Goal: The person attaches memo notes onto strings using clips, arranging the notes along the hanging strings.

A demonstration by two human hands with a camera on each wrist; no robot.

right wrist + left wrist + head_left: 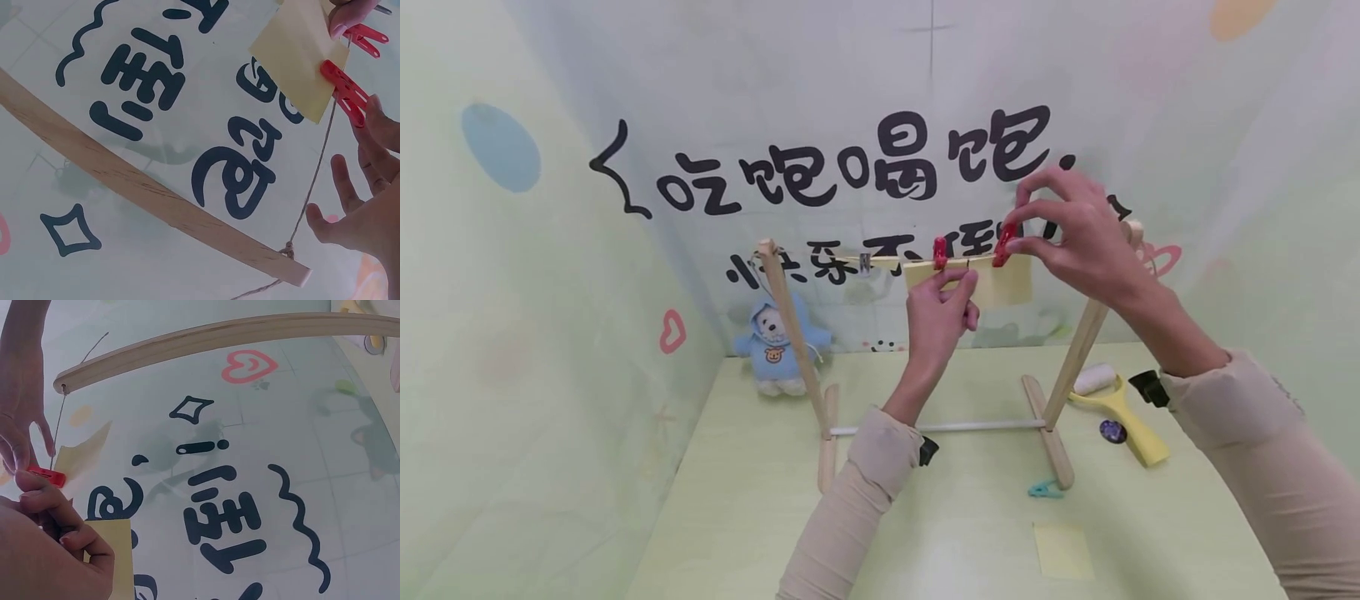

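Observation:
A string [320,156] runs between two wooden posts, and yellow paper notes hang along it. Near its right part, my right hand [1078,237] pinches a red clothespin [1003,248] between thumb and fingers. The pin's jaws bite the top corner of a yellow note [1013,282]. Just left of it, my left hand [936,310] is at string height, pinching this note's other upper corner between thumb and curled fingers. A second red clothespin [940,252] stands on the string right above the left fingers, over another yellow note [122,559] partly hidden by that hand.
The wooden posts [793,333] stand on feet joined by a white rod [985,426]. A small silver clip [865,265] sits on the string. Around lie a teal clothespin [1045,490], a loose yellow note [1063,550], a yellow lint roller [1123,412] and a blue-clad plush toy [778,350].

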